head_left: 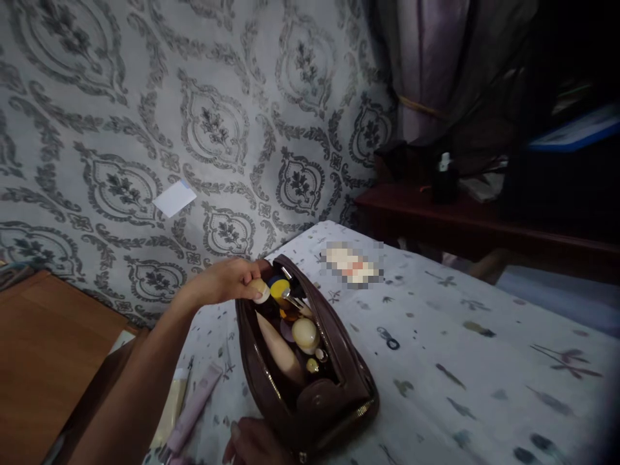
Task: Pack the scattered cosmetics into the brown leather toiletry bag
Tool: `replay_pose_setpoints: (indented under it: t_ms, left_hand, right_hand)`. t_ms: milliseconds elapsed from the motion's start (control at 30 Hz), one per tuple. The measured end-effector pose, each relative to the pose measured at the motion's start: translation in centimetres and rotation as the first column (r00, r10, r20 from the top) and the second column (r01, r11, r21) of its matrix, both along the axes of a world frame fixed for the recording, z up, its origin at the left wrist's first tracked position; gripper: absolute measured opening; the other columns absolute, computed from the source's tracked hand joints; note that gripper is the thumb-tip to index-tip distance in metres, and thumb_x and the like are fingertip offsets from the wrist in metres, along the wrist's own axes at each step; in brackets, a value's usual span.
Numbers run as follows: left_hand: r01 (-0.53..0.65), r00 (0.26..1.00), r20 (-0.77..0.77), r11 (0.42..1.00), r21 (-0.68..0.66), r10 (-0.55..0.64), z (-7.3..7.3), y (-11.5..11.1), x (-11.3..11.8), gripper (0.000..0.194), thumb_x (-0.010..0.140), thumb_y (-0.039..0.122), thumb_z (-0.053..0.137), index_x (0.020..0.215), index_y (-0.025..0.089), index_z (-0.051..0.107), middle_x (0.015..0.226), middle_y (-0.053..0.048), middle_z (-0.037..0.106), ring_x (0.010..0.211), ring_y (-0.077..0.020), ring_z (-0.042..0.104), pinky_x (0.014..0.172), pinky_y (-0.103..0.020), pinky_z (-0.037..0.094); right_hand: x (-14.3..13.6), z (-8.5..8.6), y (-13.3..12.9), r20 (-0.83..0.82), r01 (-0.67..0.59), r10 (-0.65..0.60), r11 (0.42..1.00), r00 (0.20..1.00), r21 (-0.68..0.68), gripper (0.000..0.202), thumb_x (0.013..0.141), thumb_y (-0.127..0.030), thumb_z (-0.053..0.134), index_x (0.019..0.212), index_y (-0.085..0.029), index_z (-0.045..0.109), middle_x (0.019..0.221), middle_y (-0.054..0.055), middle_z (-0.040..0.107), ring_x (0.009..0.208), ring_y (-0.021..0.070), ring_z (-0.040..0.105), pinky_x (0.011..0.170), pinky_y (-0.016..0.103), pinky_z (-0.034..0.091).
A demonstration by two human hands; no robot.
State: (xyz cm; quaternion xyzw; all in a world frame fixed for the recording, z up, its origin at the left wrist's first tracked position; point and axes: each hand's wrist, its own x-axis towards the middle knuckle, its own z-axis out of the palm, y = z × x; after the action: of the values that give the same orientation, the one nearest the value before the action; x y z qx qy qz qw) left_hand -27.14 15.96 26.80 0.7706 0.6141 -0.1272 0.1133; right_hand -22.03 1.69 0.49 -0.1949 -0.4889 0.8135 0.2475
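Observation:
A brown cosmetic bag [339,349] lies unzipped on the patterned cloth, packed with toiletries. My left hand [237,281] reaches over its far left end, fingers closed around a small cream-capped bottle [262,291] at the opening; the bottle's lower part is hidden. Inside the bag are a beige tube [278,349], a round cream-coloured lid [305,335], a yellow round item [279,290] and several small caps. At the bottom edge of the view, my right hand [254,442] is curled against the bag's near end, partly cut off and dark.
A pink tube [196,407] and a pale yellow tube [172,407] lie left of the bag. Beyond it rests a blurred-out cream item [352,263]. A wooden surface [58,361] is at left, a dark red shelf [436,210] at back right. Patterned wallpaper [213,123] rises behind.

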Motion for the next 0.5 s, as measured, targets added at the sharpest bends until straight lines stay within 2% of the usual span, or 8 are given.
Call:
replay_pose_setpoints:
  t_ms: [100, 200, 267, 400, 500]
  left_hand:
    - [0.008, 1.0, -0.006, 1.0, -0.03, -0.009, 0.2, -0.2, 0.2, 0.024, 0.078, 0.039, 0.062, 0.089, 0.019, 0.064, 0.084, 0.002, 0.063, 0.077, -0.0153, 0.058, 0.066, -0.023, 0.038]
    - [0.018, 0.998, -0.059, 0.998, -0.065, -0.022, -0.6, -0.4, 0.4, 0.021, 0.076, 0.039, 0.065, 0.085, 0.019, 0.064, 0.086, 0.001, 0.065, 0.081, -0.0163, 0.059, 0.068, -0.024, 0.038]
    - [0.02, 0.993, -0.117, 0.998, -0.055, -0.026, -1.1, -0.5, 0.6, 0.02, 0.075, 0.037, 0.068, 0.083, 0.02, 0.064, 0.089, 0.0, 0.066, 0.085, -0.0176, 0.06, 0.07, -0.025, 0.039]
    - [0.054, 0.976, -0.207, 0.997, -0.058, -0.065, -2.0, -0.3, 1.1, 0.015, 0.076, 0.032, 0.071, 0.079, 0.019, 0.064, 0.09, -0.001, 0.069, 0.087, -0.0187, 0.06, 0.073, -0.027, 0.039]
    - [0.112, 0.966, -0.223, 0.99, -0.081, -0.127, -2.4, 0.1, 1.1, 0.018, 0.076, 0.034, 0.073, 0.078, 0.019, 0.063, 0.089, -0.001, 0.069, 0.087, -0.0191, 0.06, 0.075, -0.027, 0.039]
  right_hand:
    - [-0.3, -0.5, 0.1, -0.036, -0.067, 0.066, 0.998, 0.997, -0.021, 0.077, 0.073, -0.091, 0.041, 0.078, -0.017, 0.061, 0.063, 0.0, 0.054, 0.058, 0.0114, 0.053, 0.056, 0.022, 0.04]
    - [-0.6, -0.5, 0.1, -0.092, -0.131, 0.128, 0.991, 0.988, -0.029, 0.081, 0.067, -0.096, 0.037, 0.08, -0.018, 0.056, 0.061, -0.002, 0.052, 0.052, 0.0099, 0.048, 0.05, 0.022, 0.035]
    - [-0.5, -0.1, 0.1, -0.09, -0.13, 0.125, 0.991, 0.988, -0.042, 0.082, 0.065, -0.097, 0.035, 0.079, -0.019, 0.052, 0.059, -0.003, 0.05, 0.049, 0.0088, 0.045, 0.048, 0.022, 0.032]
    - [-0.1, 0.9, 0.0, -0.084, -0.15, 0.145, 0.987, 0.986, -0.054, 0.08, 0.066, -0.097, 0.033, 0.079, -0.02, 0.049, 0.057, -0.005, 0.048, 0.045, 0.0078, 0.042, 0.044, 0.022, 0.028]
    - [0.0, 1.1, -0.1, -0.094, -0.149, 0.142, 0.986, 0.985, -0.069, 0.076, 0.07, -0.094, 0.035, 0.081, -0.02, 0.049, 0.059, -0.005, 0.049, 0.044, 0.0069, 0.042, 0.043, 0.021, 0.028]
